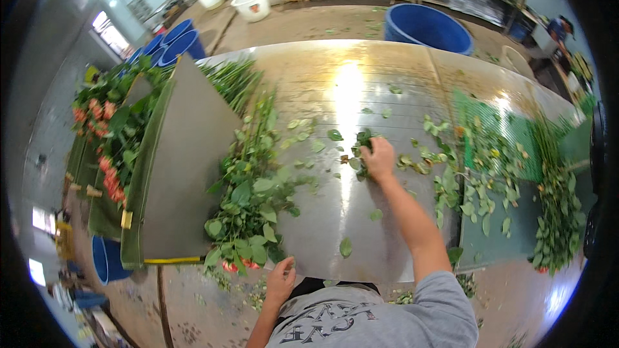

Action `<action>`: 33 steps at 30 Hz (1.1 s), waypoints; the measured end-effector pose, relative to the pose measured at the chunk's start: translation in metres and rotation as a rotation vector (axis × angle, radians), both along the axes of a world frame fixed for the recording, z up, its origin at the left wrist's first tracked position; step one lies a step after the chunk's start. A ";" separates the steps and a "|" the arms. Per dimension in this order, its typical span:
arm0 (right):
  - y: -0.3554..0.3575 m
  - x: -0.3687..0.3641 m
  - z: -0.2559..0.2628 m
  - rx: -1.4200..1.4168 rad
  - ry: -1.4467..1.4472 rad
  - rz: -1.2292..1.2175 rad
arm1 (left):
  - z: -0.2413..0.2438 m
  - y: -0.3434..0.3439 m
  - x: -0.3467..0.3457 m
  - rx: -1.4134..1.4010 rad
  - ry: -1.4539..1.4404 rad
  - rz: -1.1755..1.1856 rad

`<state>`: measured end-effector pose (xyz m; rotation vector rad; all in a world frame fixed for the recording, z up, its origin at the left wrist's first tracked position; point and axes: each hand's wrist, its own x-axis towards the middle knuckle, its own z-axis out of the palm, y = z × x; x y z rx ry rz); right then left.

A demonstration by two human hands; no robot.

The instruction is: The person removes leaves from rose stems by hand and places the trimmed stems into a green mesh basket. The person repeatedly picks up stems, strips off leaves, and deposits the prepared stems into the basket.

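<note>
My right hand [379, 158] reaches over the middle of the metal table [314, 232], its fingers closed around a clump of dark green leaves [362, 147]. Part of that clump is hidden behind the fingers. At the front edge, my left hand [282, 280] hangs with loosely bent fingers and nothing visible in it. Close to it lies a heap of leafy rose stems [251, 193], the pink-red blooms [237, 266] at the near edge and the stems pointing away. Loose leaves [345, 247] are scattered over the metal.
An upright metal divider [188, 164] stands left, with coral roses [110, 179] beyond it. On the right are green mesh [503, 150], stripped leaves [488, 188] and another rose bundle [556, 212]. A blue tub [428, 29] stands behind the table. A person [560, 34] is far right.
</note>
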<state>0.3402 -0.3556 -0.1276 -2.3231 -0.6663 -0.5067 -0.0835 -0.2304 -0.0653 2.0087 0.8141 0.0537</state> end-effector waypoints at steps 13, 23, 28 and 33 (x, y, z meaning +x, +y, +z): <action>0.158 -0.152 0.008 -0.273 0.076 0.623 | -0.001 -0.050 -0.064 0.102 -0.058 0.328; 0.037 -0.065 -0.018 -0.280 -0.143 0.041 | -0.005 -0.015 -0.008 0.087 -0.224 -0.251; -0.147 -0.033 -0.014 -0.511 0.030 -0.623 | -0.015 -0.014 -0.021 -0.092 -0.213 -0.254; -0.226 -0.143 -0.028 -0.410 0.055 -0.690 | -0.021 -0.015 -0.017 -0.072 -0.196 -0.428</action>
